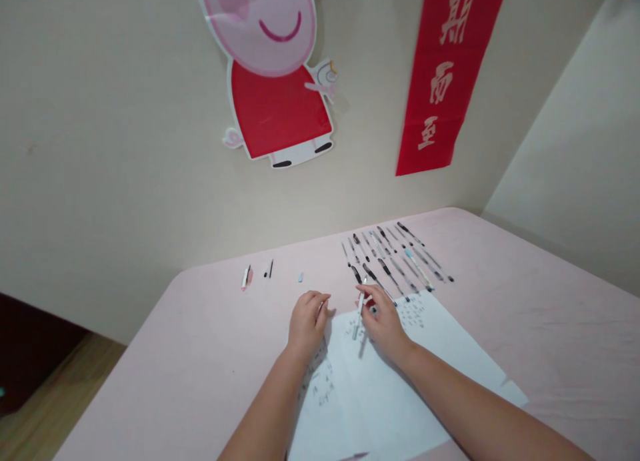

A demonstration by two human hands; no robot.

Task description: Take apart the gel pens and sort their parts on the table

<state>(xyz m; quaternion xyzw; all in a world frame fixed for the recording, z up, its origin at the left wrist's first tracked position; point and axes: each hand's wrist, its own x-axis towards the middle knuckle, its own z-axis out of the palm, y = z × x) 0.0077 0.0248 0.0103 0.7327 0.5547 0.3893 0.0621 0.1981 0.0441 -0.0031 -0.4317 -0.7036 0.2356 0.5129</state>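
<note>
In my right hand [384,324] a slim white pen [359,313] is pinched between thumb and fingers, slanting over the white paper [385,394]. My left hand [307,321] is closed just left of it, fingertips pressed together. Something small and thin may be between them, but I cannot make it out. Handwritten marks cover parts of the paper beneath and beside both hands. Beyond my right hand, several pens [387,269] lie in two slanted rows, many clear with black caps or grips, one with a light blue end.
Toward the back left of the pink-covered table [210,341] lie a white and pink pen-like item [245,278], small dark slender pieces [271,269] and a light blue piece [301,277]. A wall with a cartoon pig cutout [280,107] and a red banner [440,107] rises behind.
</note>
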